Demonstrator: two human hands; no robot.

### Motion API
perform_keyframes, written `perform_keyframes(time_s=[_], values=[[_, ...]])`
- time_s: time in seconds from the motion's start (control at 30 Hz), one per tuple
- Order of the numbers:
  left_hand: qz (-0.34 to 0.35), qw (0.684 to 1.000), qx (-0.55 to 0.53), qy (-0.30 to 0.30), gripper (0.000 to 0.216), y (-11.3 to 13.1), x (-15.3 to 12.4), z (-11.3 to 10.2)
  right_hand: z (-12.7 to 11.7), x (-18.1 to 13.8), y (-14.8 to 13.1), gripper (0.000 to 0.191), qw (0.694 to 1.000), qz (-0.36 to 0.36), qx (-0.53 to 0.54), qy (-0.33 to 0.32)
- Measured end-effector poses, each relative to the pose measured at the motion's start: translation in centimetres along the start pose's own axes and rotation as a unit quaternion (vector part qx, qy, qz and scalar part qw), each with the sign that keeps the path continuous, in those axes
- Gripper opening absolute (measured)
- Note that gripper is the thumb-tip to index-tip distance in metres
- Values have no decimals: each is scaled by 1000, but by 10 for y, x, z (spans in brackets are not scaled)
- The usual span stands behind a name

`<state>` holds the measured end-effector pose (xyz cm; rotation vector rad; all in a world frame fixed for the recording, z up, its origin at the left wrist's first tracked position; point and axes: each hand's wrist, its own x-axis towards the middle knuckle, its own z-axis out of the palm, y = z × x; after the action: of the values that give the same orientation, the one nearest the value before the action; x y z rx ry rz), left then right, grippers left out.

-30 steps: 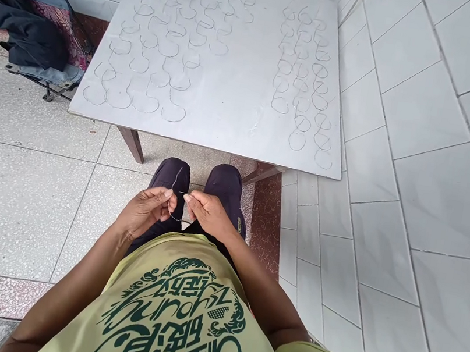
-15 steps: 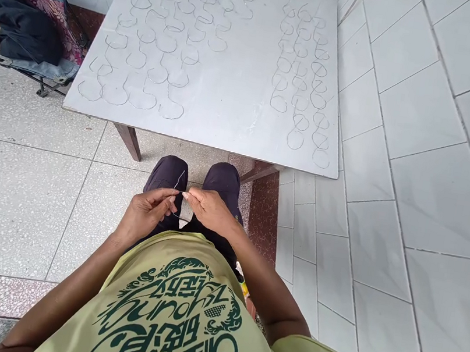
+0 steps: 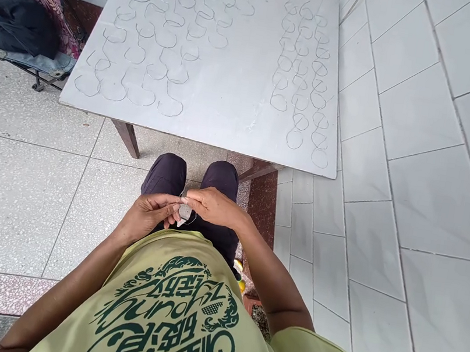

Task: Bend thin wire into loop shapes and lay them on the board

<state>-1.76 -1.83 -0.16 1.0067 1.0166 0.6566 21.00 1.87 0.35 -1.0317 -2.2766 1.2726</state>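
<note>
My left hand (image 3: 150, 213) and my right hand (image 3: 213, 205) meet over my lap, fingertips pinched together on a thin piece of wire (image 3: 187, 216). Only a short curved bit of the wire shows between and below the fingers. Ahead stands a low white table (image 3: 229, 98). On its left part lie several bent S-shaped wire hooks (image 3: 158, 41). On its right part lie several wire pieces closed into double loops (image 3: 305, 75).
A folded chair with dark clothing (image 3: 24, 21) stands at the far left beside the table. A white tiled wall (image 3: 421, 139) runs along the right side. My knees in dark trousers (image 3: 193, 173) sit just short of the table's front edge.
My hands have closed in on each other and drawn slightly nearer my body. The upright end of the wire seen earlier is now hidden between the fingers.
</note>
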Motion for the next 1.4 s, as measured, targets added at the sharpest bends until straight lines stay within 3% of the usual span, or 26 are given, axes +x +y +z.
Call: perform_keyframes(time_s=[0.1, 0.23, 0.43, 0.67, 0.9, 1.17, 1.4], values=[[22, 999, 13, 47, 31, 3, 2, 2, 10, -3, -3, 37, 997, 41, 39, 51], [54, 990, 36, 123, 33, 5, 2, 5, 28, -6, -6, 34, 968, 99, 193, 128], [67, 985, 72, 144, 37, 2, 4, 6, 49, -4, -4, 49, 917, 148, 313, 198], [66, 985, 101, 120, 47, -7, 1, 4, 54, -2, 0, 45, 924, 136, 256, 249], [73, 985, 89, 131, 45, -8, 1, 6, 52, -4, 0, 38, 953, 109, 165, 230], [94, 974, 93, 183, 43, 5, 10, 10, 42, -9, -10, 25, 938, 157, 140, 274], [94, 976, 103, 168, 42, 9, 16, 13, 50, -10, -8, 32, 925, 168, 163, 300]])
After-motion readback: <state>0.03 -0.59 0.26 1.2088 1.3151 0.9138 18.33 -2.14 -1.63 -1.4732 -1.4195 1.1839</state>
